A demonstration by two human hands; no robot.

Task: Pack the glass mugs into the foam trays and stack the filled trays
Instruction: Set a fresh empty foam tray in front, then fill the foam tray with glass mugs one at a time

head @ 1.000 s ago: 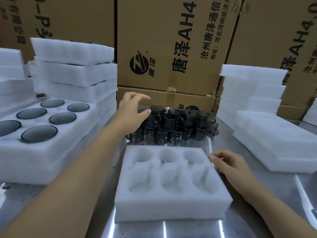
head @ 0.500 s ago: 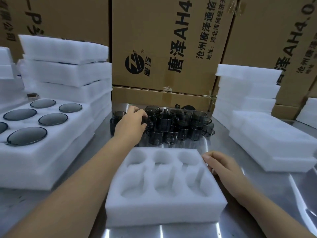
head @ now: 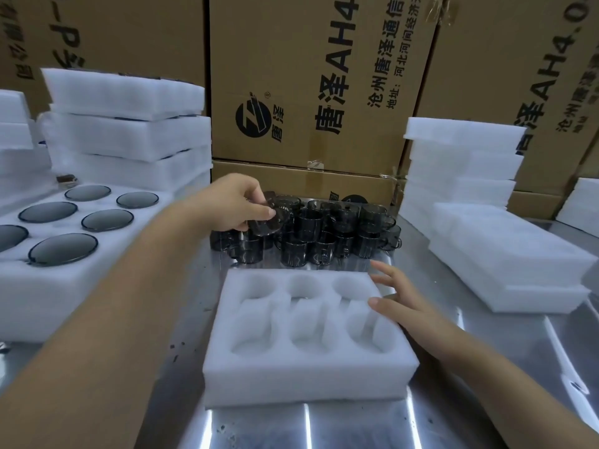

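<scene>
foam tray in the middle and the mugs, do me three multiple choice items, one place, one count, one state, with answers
1. Where do the loose mugs stand relative to the empty foam tray?
A. beyond its far edge
B. inside its pockets
C. between it and the person

2. How many pockets does the foam tray have?
A. four
B. six
C. nine

3. What is the left hand doing?
A. hanging empty with straight fingers
B. gripping a mug
C. pressing on a cardboard box

Answers:
1 A, the mugs cluster behind the tray, whose pockets are all empty.
2 B, the pockets lie in two rows of three.
3 B, its fingers curl round a tilted dark mug above the others.
</scene>
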